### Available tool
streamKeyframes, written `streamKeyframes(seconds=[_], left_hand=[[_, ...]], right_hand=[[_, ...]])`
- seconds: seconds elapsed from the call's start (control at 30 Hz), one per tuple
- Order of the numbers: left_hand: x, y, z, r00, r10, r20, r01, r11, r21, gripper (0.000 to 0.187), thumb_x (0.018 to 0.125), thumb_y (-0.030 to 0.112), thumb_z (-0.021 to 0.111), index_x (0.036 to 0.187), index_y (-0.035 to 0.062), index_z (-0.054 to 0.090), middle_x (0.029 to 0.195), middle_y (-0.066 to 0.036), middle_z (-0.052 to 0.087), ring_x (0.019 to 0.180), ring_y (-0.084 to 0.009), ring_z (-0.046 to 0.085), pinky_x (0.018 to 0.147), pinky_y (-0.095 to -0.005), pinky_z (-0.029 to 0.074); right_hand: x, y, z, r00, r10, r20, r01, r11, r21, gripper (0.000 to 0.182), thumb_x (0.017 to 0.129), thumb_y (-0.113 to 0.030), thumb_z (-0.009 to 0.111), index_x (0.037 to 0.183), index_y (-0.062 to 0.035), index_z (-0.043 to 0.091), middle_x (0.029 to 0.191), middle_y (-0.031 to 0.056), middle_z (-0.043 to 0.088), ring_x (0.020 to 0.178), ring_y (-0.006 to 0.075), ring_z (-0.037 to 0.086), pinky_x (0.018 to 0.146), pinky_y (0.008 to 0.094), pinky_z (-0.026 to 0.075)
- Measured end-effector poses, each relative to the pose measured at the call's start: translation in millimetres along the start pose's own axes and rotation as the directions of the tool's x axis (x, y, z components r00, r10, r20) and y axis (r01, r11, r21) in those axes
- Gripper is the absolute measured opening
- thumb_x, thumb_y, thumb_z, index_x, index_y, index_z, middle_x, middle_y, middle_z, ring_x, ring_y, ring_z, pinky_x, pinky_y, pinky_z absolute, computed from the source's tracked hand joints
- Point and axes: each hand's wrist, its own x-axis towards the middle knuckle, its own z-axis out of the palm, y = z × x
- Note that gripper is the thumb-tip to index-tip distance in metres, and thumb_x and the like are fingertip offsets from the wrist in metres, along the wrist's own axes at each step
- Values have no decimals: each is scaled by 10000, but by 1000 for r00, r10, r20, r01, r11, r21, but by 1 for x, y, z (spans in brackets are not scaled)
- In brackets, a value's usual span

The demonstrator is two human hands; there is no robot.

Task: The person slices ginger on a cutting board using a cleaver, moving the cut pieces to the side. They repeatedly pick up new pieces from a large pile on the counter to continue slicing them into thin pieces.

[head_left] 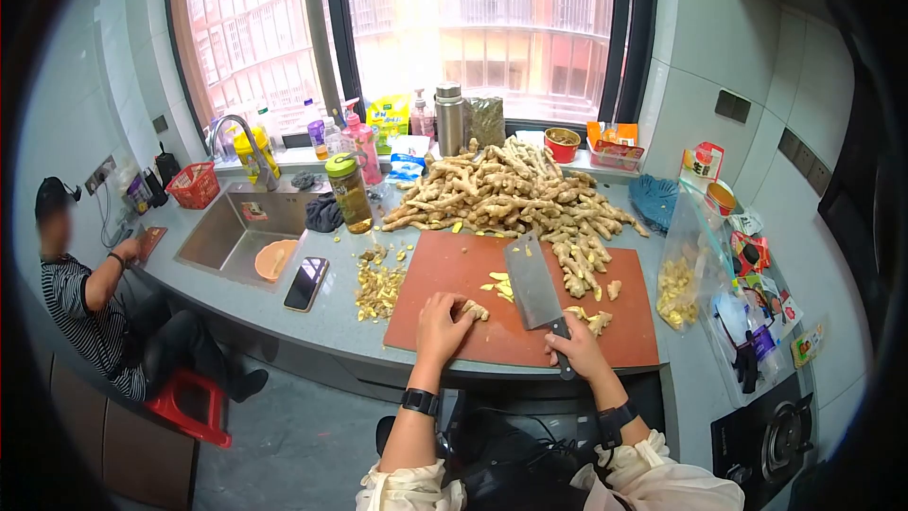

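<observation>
My right hand [579,348] is wrapped round the black handle of a cleaver [534,282], whose broad blade points away from me over the brown cutting board [445,270]. At the board's left, my left hand [443,326] pinches a small piece of ginger [476,310] with its fingertips. Between the hands lie a few yellow ginger slices [501,286]. Another ginger piece [598,322] rests beside the cleaver's handle, on the right. A large heap of ginger [511,189] covers the counter behind the board and spills onto its far right part.
Ginger scraps [376,289] and a phone [306,284] lie left of the board. Farther left are a sink [213,244] and a seated person [95,303] on a red stool [194,407]. A bag of ginger slices [677,293] stands right, near a stove [766,440].
</observation>
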Motion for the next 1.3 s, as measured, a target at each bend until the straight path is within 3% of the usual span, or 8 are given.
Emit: streamKeyframes(seconds=[0.37, 0.53, 0.67, 0.77, 1.3], left_hand=[[-1, -6, 5, 1000, 2, -5, -2, 1000, 18, 276, 821, 245, 806, 1018, 70, 722, 1005, -89, 687, 998, -297, 646, 887, -426, 501], [1, -5, 3, 1000, 6, 11, -6, 1000, 3, 273, 808, 250, 806, 995, 73, 714, 997, -97, 680, 1003, -313, 638, 885, -443, 491], [1, -6, 4, 1000, 22, -3, -22, 1000, 2, 267, 808, 235, 802, 993, 67, 711, 989, -99, 677, 988, -318, 638, 876, -446, 496], [1, -7, 6, 999, 38, -26, -38, 999, -10, 272, 806, 235, 806, 994, 64, 708, 990, -98, 675, 986, -317, 636, 877, -440, 499], [6, -6, 6, 1000, 12, -24, -11, 1000, 16, 282, 782, 253, 825, 974, 77, 716, 961, -100, 678, 974, -313, 645, 864, -436, 505]], right_hand=[[0, 5, -2, 1000, -17, 16, 17, 1000, 4, 265, 977, -98, 660, 1190, -9, 530, 809, 62, 647, 595, 114, 633, 566, 260, 534], [0, 0, -1, 1000, -12, 7, 12, 1000, 8, 357, 974, -108, 682, 1268, 27, 532, 794, 55, 650, 615, 118, 638, 570, 267, 530], [1, -1, -1, 1000, -27, 6, 28, 999, -22, 256, 973, -92, 677, 1160, 13, 538, 781, 63, 649, 598, 121, 631, 559, 270, 522], [0, -2, 0, 1000, -28, 11, 28, 1000, -2, 253, 973, -94, 674, 1159, 11, 538, 781, 65, 650, 595, 120, 630, 560, 268, 523], [3, -4, -2, 999, -16, 28, 16, 1000, -10, 351, 982, -113, 659, 1282, 15, 531, 806, 65, 646, 607, 119, 634, 569, 264, 529]])
